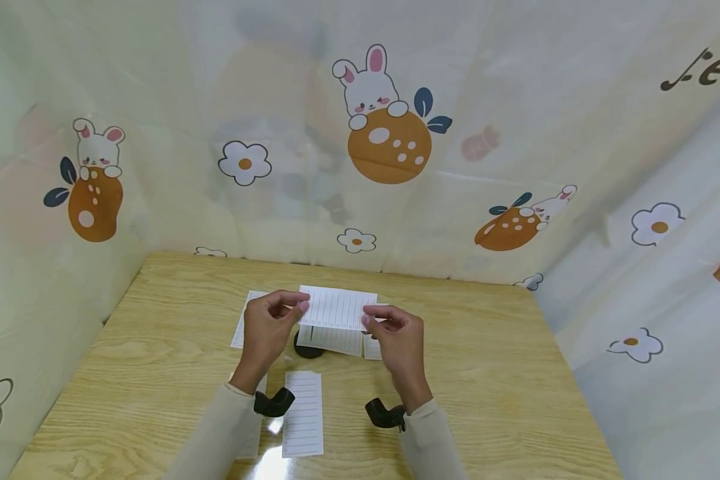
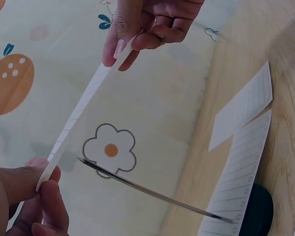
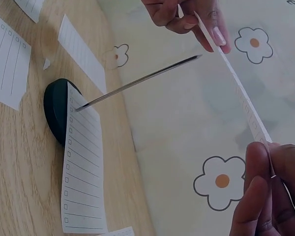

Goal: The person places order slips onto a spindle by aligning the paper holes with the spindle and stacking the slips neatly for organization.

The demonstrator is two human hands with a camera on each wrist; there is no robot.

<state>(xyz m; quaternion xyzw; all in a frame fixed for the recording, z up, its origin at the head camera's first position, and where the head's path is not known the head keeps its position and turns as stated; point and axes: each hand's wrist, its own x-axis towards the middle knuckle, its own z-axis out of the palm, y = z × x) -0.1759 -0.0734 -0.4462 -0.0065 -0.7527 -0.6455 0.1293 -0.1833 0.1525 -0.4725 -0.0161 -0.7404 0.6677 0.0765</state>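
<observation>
A white lined paper slip (image 1: 337, 308) with small checkboxes is stretched level between both hands. My left hand (image 1: 265, 335) pinches one short end between thumb and fingers; my right hand (image 1: 403, 341) pinches the other. Beneath the slip stands a bill spike, its dark round base (image 3: 55, 110) on the table and its thin metal rod (image 3: 142, 81) pointing up. The rod's tip comes close under the held slip, nearer the left hand's end. Another lined slip (image 3: 82, 172) is pierced by the rod and lies low over the base.
More lined slips lie on the wooden table (image 1: 486, 373): a slip (image 1: 241, 328) behind my left hand, a slip (image 1: 373, 349) right of the spike, a slip (image 1: 303, 417) in front. A paper scrap (image 3: 46, 64) lies near the base. Printed curtains (image 1: 288, 220) surround the table.
</observation>
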